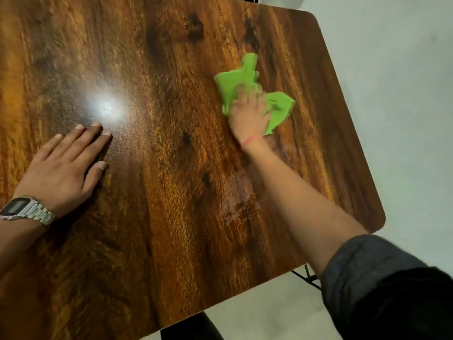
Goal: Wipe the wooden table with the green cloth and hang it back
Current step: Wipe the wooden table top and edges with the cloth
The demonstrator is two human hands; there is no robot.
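We see a glossy wooden table (171, 168) in warm orange-brown, streaked with long dark-brown grain and a few near-black knots, and a white glare spot on it near the left hand (61, 165). A crumpled bright lime-green cloth (235, 82) lies toward the table's right edge, plain and without pattern. On the wrist beside the left hand sits a silver metal-link digital watch (27, 211) with a dark grey face. The right wrist bears a thin red thread band (250, 139), perhaps orange-red under the blur. A dark slate-grey rolled sleeve (372, 261) covers the right upper forearm. Beyond the table's right edge, the pale grey-white floor (404, 119) looks plain.
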